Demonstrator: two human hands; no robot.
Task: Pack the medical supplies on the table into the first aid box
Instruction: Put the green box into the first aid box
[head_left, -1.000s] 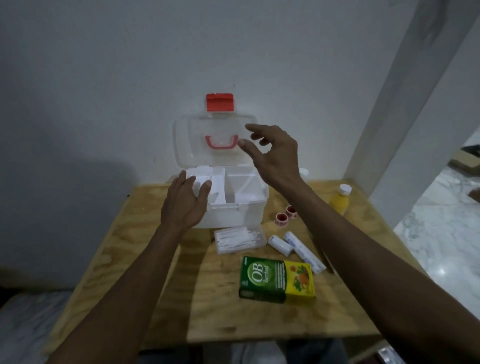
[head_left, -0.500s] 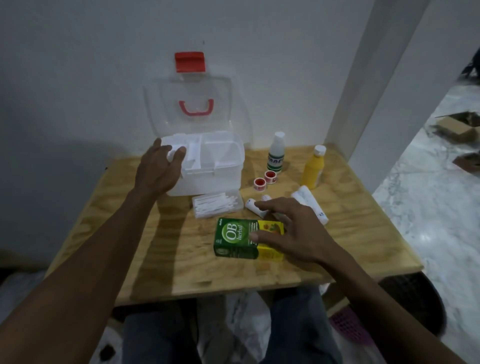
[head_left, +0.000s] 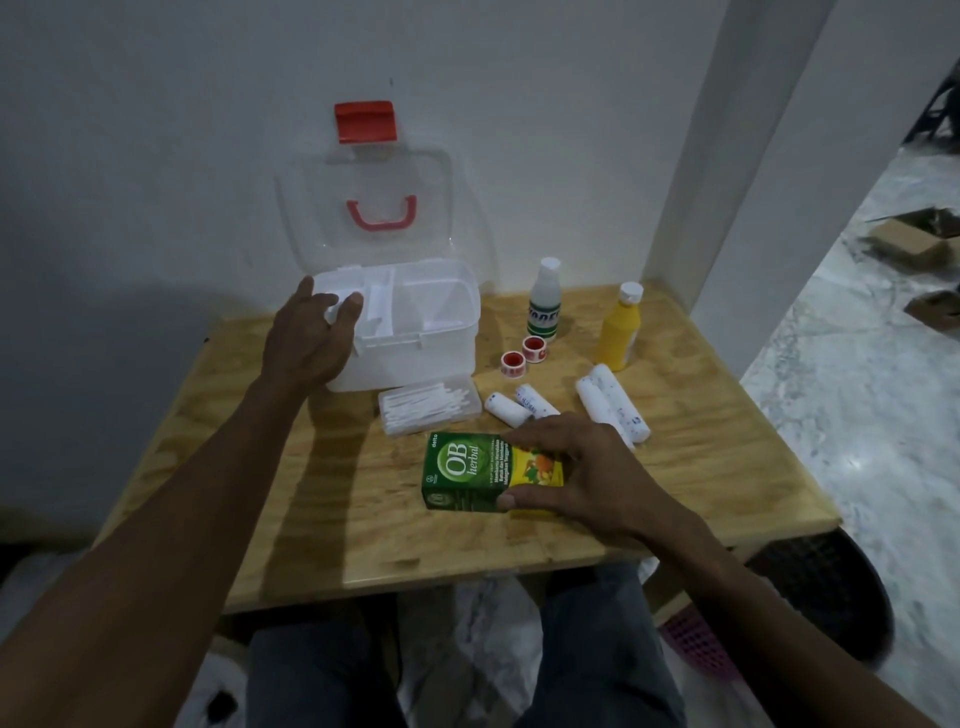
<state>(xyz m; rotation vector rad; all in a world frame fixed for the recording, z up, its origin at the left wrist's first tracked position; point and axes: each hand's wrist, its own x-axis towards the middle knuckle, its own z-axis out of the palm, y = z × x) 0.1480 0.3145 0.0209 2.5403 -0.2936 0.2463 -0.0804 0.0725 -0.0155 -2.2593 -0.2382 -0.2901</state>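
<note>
The white first aid box (head_left: 415, 358) stands open at the back of the wooden table (head_left: 363, 530), its clear lid (head_left: 317, 208) leaning against the wall. My left hand (head_left: 306, 338) holds the box's left rim. My right hand (head_left: 576, 473) grips the green and yellow OB herbal carton (head_left: 462, 473), which lies flat on the table. Between carton and box lie a clear case of cotton swabs (head_left: 428, 405), several white bandage rolls (head_left: 615, 400) and two small red tape rolls (head_left: 522, 356). A white bottle (head_left: 544, 301) and a yellow bottle (head_left: 621, 327) stand upright at the back right.
A white wall runs behind the table and a white pillar (head_left: 727, 171) stands at its right back corner. Marble floor (head_left: 857, 389) with cardboard boxes (head_left: 909, 244) lies to the right. A dark basket (head_left: 821, 587) and a pink one (head_left: 696, 644) sit under the table's right edge.
My right hand came down from the lid to the OB herbal carton and closed on it. My left hand stays on the box rim. The view tilted downward.
</note>
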